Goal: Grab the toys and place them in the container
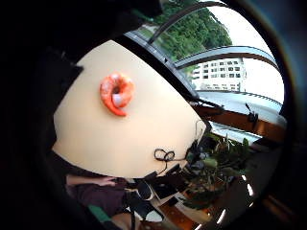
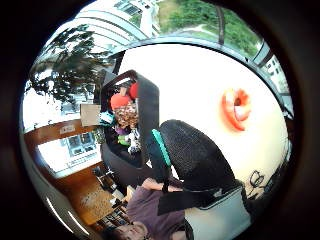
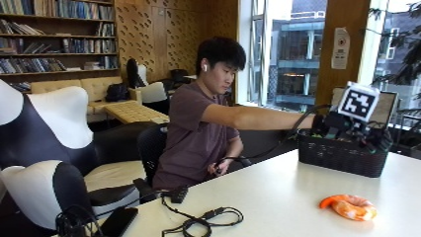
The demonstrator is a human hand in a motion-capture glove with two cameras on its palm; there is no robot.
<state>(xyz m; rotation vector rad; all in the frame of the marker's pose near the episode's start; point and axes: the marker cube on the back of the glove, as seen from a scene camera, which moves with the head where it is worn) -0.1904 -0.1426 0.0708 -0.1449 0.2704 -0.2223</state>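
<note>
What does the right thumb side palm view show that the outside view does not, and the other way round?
Only the thumb side palm view looks into the black container and shows the toys piled inside. Only the outside view shows the gloved right hand over the container, and the coiled cable near the table edge. Both show the orange shrimp toy lying on the white table, apart from the container.

Your gloved right hand (image 3: 334, 126) is hiding its fingers behind the black basket (image 3: 339, 155), whose jumbled toys (image 2: 125, 117) are blurring together.
</note>
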